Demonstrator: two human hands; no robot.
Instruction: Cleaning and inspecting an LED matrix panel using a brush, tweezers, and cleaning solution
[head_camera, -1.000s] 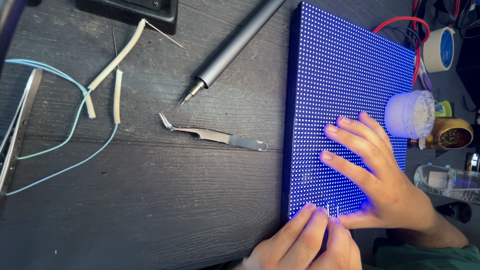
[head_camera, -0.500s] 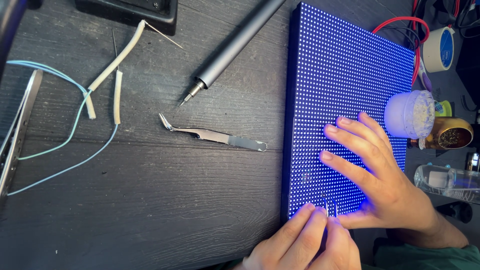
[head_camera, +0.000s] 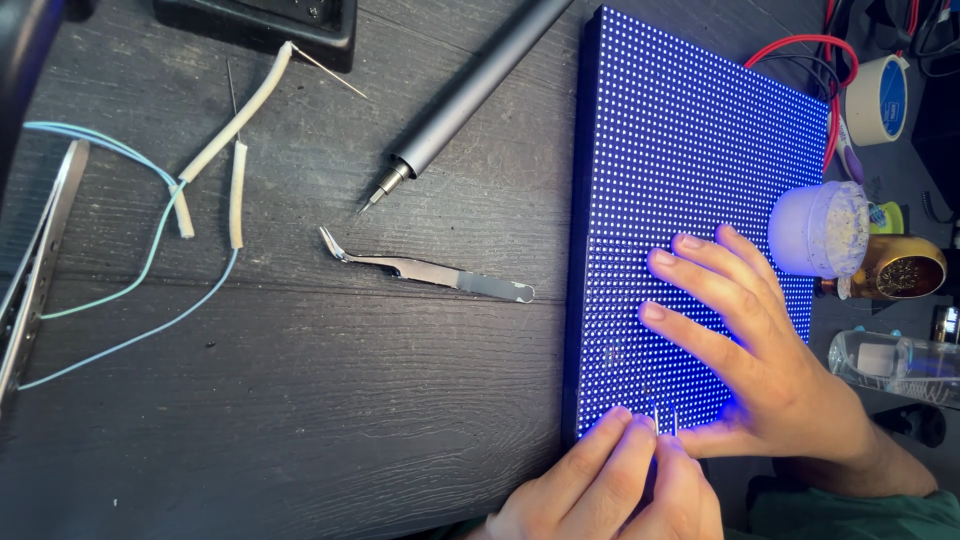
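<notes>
Dark wood-grain table (head_camera: 300, 400); lit blue LED panel (head_camera: 680, 170), tweezers (head_camera: 430, 272) beside

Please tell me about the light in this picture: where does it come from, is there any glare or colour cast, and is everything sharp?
Head view: the lit blue LED panel glows strongly, casting blue onto the right hand lying on it and the white jar; the left hand is tinted only at its fingertips; the curved tweezers show a soft reflection; the dark wooden table is evenly lit and sharp.
</notes>
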